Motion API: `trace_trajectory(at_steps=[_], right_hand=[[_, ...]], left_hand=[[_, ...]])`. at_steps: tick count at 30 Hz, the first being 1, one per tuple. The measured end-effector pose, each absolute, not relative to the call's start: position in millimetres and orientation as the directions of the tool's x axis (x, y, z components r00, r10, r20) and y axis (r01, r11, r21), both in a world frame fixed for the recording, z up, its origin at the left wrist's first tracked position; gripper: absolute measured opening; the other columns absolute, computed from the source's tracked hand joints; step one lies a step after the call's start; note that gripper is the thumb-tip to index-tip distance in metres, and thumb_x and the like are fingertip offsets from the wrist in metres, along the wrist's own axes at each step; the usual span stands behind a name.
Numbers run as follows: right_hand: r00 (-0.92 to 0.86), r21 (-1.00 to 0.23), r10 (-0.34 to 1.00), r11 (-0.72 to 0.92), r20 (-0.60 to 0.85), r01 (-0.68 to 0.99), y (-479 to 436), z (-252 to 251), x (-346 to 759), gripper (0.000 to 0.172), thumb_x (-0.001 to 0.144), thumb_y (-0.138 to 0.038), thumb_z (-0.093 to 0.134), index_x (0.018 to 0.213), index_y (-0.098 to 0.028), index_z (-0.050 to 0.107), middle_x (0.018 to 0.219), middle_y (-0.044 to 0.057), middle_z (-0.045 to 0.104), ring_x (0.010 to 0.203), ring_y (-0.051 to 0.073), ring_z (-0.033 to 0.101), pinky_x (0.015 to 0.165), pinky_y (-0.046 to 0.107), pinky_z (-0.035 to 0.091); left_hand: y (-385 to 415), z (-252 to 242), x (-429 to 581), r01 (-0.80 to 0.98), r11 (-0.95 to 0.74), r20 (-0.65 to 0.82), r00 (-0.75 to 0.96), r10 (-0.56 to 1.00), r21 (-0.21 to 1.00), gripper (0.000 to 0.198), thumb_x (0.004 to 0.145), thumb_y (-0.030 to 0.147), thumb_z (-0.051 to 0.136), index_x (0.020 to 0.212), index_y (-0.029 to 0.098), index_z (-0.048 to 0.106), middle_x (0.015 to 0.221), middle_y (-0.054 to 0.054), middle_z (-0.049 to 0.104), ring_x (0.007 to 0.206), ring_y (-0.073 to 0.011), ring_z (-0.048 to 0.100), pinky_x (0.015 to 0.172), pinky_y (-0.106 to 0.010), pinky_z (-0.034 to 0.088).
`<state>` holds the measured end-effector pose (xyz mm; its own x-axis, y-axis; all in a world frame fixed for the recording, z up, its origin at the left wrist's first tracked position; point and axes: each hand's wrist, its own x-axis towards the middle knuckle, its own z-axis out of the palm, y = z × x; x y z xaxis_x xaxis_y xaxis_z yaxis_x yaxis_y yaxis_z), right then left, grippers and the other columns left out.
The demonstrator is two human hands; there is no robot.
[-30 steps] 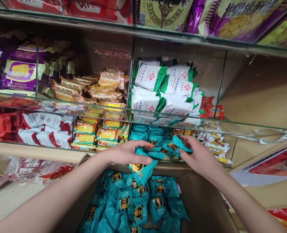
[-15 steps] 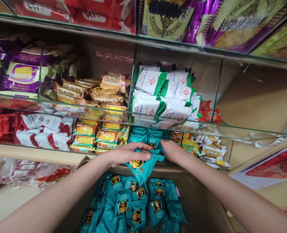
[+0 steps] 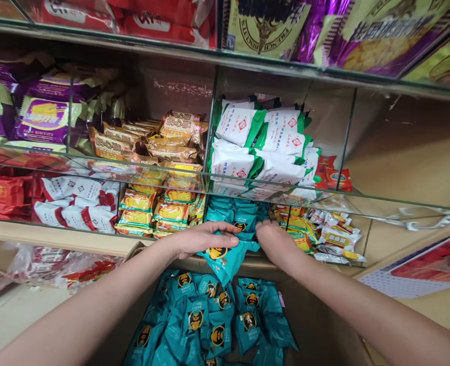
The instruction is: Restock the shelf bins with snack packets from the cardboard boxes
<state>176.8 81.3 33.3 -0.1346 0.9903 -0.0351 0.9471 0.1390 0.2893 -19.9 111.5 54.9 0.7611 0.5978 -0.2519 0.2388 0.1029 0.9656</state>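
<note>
My left hand is closed on a teal snack packet with a black and orange emblem, thumb on top, in front of the lower shelf. Behind it, more teal packets are stacked in a glass-sided compartment. My right hand reaches to the right side of that stack with curled fingers; the fingertips are hidden, so what they grip cannot be made out. Below both hands, a cardboard box holds many loose teal packets of the same kind.
Glass dividers part the neighbouring compartments. Yellow-green packets lie left of the teal stack, small mixed packets right of it. White-and-green packets fill the shelf above, behind a glass front strip. A clear plastic bag lies lower left.
The whole view has shifted slightly, with the shelves now a little farther right. Both hands keep nearly the same places, the left still holding the packet.
</note>
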Motion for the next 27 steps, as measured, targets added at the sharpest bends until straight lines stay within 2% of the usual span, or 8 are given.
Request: trace_trajectory(at_steps=[5,11,13,15,17,19,22,27], right_hand=[[-0.267,0.208,0.953,0.293,-0.143,0.933,90,32,186,0.028,0.077,0.0,0.038,0.089,-0.011,0.061,0.089,0.013,0.062,0.089,0.022,0.059,0.072,0.026,0.044],[-0.279,0.173,0.948,0.304,-0.153,0.937,93,44,193,0.028,0.074,0.002,0.039,0.085,-0.01,0.061,0.086,0.012,0.062,0.082,0.02,0.061,0.067,0.024,0.043],[-0.257,0.029,0.965,0.259,-0.053,0.965,84,54,191,0.022,0.079,-0.007,0.04,0.083,-0.013,0.061,0.084,0.01,0.063,0.08,0.018,0.061,0.065,0.023,0.042],[-0.186,-0.306,0.982,0.186,0.029,0.934,72,60,186,0.023,0.085,-0.025,0.038,0.086,-0.017,0.06,0.078,0.006,0.063,0.069,0.015,0.061,0.06,0.022,0.043],[-0.119,-0.664,0.993,0.086,-0.004,0.742,61,60,181,0.036,0.085,-0.044,0.033,0.093,-0.019,0.057,0.064,0.001,0.06,0.05,0.012,0.056,0.049,0.022,0.041],[-0.088,-0.868,0.994,-0.011,-0.063,0.497,55,55,176,0.048,0.082,-0.055,0.029,0.101,-0.019,0.053,0.055,-0.003,0.053,0.039,0.011,0.048,0.04,0.022,0.037],[0.004,-0.952,1.0,-0.018,-0.018,0.304,51,47,173,0.054,0.078,-0.06,0.034,0.107,-0.018,0.05,0.053,-0.005,0.049,0.039,0.009,0.042,0.037,0.022,0.033],[-0.029,-0.943,0.998,-0.051,-0.064,0.33,46,43,167,0.056,0.066,-0.05,0.061,0.111,-0.021,0.045,0.061,-0.005,0.053,0.046,0.009,0.045,0.044,0.022,0.037]], left_hand=[[111,55,-19,0.251,0.089,-0.253,0.76,0.599,0.964,0.049,0.069,0.041,0.063,0.112,0.019,0.053,0.111,-0.007,0.058,0.101,-0.0187,0.052,0.085,-0.029,0.037],[111,54,-20,0.227,0.118,-0.251,0.754,0.606,0.967,0.048,0.068,0.039,0.065,0.11,0.018,0.055,0.107,-0.007,0.059,0.098,-0.0168,0.053,0.085,-0.028,0.037],[108,54,-17,0.191,0.128,-0.229,0.745,0.627,0.973,0.047,0.067,0.039,0.066,0.108,0.017,0.056,0.102,-0.007,0.06,0.094,-0.0163,0.054,0.084,-0.028,0.037],[102,54,-12,0.133,0.127,-0.184,0.698,0.692,0.983,0.045,0.067,0.039,0.065,0.105,0.017,0.056,0.097,-0.005,0.059,0.088,-0.0149,0.054,0.081,-0.028,0.038],[95,54,-4,0.079,0.079,-0.111,0.592,0.798,0.994,0.044,0.069,0.041,0.062,0.105,0.016,0.054,0.093,-0.003,0.057,0.082,-0.0129,0.053,0.077,-0.027,0.04],[89,54,2,0.08,-0.06,0.015,0.472,0.882,0.995,0.042,0.072,0.043,0.057,0.104,0.016,0.052,0.089,-0.002,0.055,0.077,-0.0117,0.051,0.073,-0.026,0.04],[86,52,7,0.167,-0.267,0.192,0.367,0.91,0.949,0.036,0.075,0.043,0.052,0.1,0.017,0.051,0.085,-0.001,0.054,0.076,-0.0123,0.049,0.071,-0.025,0.04],[92,44,5,0.192,-0.322,0.258,0.297,0.919,0.927,0.027,0.079,0.042,0.046,0.089,0.017,0.051,0.085,0.0,0.053,0.079,-0.0129,0.049,0.073,-0.024,0.04]])
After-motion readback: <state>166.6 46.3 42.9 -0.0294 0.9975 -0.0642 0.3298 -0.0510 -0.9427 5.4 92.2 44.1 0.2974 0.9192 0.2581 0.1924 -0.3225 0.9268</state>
